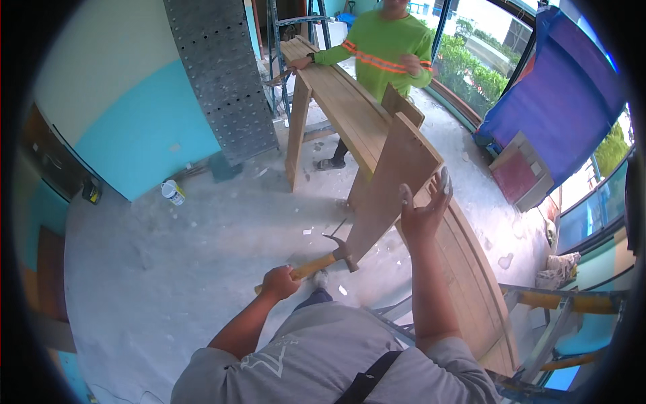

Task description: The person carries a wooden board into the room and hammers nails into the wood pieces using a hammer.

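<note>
Hammer [315,265], steel-clawed, yellow wood-handled, sat clenched in the left hand [280,283], the right hand [424,217] open by a flat brown wooden board [392,183]!

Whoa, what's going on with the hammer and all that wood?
The person in grey grips a hammer by its handle in the left hand. Their open right hand is raised beside a slanted board; I can't tell if they touch. Across a long wooden piece, a co-worker in green stands with one hand at its far end.
</note>
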Tool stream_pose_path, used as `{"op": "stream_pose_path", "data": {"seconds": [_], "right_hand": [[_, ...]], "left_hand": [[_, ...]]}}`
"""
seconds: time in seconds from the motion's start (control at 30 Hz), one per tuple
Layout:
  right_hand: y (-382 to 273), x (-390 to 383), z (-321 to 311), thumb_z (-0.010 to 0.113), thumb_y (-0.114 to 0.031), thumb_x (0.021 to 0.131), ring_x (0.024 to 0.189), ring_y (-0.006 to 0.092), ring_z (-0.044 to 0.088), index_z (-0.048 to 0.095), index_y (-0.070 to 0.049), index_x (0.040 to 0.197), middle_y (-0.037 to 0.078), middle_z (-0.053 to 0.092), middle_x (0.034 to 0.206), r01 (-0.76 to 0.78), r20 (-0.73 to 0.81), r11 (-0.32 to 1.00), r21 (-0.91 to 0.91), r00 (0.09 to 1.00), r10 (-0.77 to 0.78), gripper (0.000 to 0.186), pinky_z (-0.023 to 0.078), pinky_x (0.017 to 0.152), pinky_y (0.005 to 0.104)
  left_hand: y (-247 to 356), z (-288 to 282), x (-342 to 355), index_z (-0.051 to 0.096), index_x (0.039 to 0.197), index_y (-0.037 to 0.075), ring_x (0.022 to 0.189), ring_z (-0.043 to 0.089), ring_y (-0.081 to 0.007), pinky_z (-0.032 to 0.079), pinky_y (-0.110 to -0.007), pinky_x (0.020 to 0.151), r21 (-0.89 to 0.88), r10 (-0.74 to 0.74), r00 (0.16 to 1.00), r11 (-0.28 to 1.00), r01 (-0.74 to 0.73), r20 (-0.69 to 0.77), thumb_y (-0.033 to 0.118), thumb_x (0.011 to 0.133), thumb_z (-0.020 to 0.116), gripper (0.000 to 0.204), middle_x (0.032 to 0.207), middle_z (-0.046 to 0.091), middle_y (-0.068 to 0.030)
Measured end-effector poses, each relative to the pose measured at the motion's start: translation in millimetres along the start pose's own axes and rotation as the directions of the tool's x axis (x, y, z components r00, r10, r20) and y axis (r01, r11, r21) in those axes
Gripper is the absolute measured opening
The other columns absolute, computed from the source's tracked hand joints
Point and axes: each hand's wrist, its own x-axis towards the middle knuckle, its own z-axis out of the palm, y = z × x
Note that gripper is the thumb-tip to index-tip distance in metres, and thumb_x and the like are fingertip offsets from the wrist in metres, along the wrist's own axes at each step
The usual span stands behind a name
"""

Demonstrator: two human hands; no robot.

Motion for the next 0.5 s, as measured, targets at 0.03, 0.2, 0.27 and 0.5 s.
{"op": "stream_pose_path", "data": {"seconds": [0.03,0.2,0.27,0.5], "right_hand": [[-10,-2,-4,0.083,-0.018,0.079,0.134,0.0422,0.042,0.038,-0.001,0.147,0.024,0.04,0.146,-0.02,0.0,0.995,-0.099,1.0,0.02,0.083,0.043,0.107,0.047],[-13,-34,-20,0.082,-0.025,0.083,0.114,0.0349,0.057,0.057,0.001,0.129,0.021,0.057,0.126,-0.042,0.141,0.964,-0.262,0.987,0.081,0.059,0.049,0.094,0.0441],[5,-46,-21,0.078,-0.031,0.087,0.102,0.0285,0.064,0.064,0.002,0.123,0.017,0.065,0.113,-0.372,0.406,0.896,-0.242,0.8,0.442,0.05,0.052,0.088,0.0407],[10,-72,-7,0.067,-0.026,0.096,0.093,0.0198,0.067,0.065,0.005,0.124,0.013,0.07,0.106,-0.7,0.727,0.713,0.029,0.505,0.466,0.041,0.054,0.082,0.0325]], "left_hand": [[0,1,-6,0.068,0.083,0.007,0.079,0.068,-0.04,0.054,-0.05,0.072,-0.018,0.018,1.0,1.0,-0.018,-0.004,0.033,0.076,0.07,0.027,0.081,0.069,-0.0189],[7,-6,-2,0.071,0.092,0.006,0.085,0.069,-0.0379,0.054,-0.049,0.078,-0.071,0.098,0.994,0.993,-0.094,0.051,0.036,0.076,0.072,0.034,0.087,0.071,-0.0177],[16,-18,9,0.071,0.094,0.007,0.087,0.069,-0.0372,0.054,-0.049,0.08,-0.051,0.138,0.988,0.99,-0.134,0.074,0.037,0.076,0.072,0.035,0.089,0.071,-0.0173],[33,-66,71,0.071,0.104,0.008,0.094,0.069,-0.0362,0.054,-0.048,0.085,-0.064,0.398,0.848,0.913,-0.402,0.349,0.036,0.078,0.069,0.037,0.098,0.072,-0.0167]]}}
